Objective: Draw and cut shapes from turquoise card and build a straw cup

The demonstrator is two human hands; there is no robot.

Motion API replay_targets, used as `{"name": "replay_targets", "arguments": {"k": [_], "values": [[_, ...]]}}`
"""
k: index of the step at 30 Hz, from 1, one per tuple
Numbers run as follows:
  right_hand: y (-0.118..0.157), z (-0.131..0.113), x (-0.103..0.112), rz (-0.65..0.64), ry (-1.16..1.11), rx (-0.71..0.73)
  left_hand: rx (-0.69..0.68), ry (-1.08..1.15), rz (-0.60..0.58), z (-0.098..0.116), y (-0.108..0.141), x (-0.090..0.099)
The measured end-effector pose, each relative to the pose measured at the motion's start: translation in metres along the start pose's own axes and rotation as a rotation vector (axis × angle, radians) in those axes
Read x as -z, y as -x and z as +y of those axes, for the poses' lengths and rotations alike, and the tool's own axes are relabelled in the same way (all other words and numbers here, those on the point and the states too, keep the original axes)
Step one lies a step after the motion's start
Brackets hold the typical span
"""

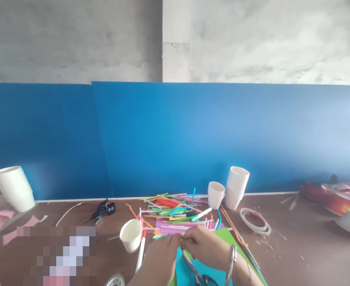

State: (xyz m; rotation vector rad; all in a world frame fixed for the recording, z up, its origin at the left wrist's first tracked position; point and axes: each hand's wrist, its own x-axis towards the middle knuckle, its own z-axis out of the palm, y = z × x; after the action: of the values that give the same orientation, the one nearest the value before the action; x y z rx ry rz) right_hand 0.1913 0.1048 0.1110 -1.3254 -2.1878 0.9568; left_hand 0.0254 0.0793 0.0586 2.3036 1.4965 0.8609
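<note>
My left hand (163, 253) and my right hand (203, 243) meet at the fingertips above a sheet of blue paper (182, 274). Both are closed in a pinch, and whatever sits between the fingers is hidden or too small to name. A bracelet circles my right wrist. Scissors (194, 270) lie on the blue paper just below the hands, with green paper (227, 240) showing beside it. Beyond my fingers is a heap of colourful drinking straws (175, 212), partly on purple paper (165, 226). A white paper cup (130, 235) stands left of my left hand.
Behind the straws stand another paper cup (216, 194) and a cup stack (236, 188). A white ring (255, 222) lies to the right, keys (101, 210) to the left. A tape roll (115, 280) is at the front edge. A blue partition (175, 139) closes off the back.
</note>
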Motion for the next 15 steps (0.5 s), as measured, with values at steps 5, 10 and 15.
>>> {"name": "replay_targets", "arguments": {"k": [5, 10, 15], "values": [[-0.021, 0.036, 0.013, 0.241, 0.079, -0.131, 0.23, 0.416, 0.143, -0.003, -0.008, 0.023], [-0.034, 0.066, 0.013, 0.43, 0.276, -0.198, 0.277, 0.593, 0.144, 0.002, -0.012, 0.046], [-0.038, 0.078, -0.005, 0.474, 0.41, -0.181, 0.297, 0.636, 0.066, 0.005, -0.011, 0.041]]}}
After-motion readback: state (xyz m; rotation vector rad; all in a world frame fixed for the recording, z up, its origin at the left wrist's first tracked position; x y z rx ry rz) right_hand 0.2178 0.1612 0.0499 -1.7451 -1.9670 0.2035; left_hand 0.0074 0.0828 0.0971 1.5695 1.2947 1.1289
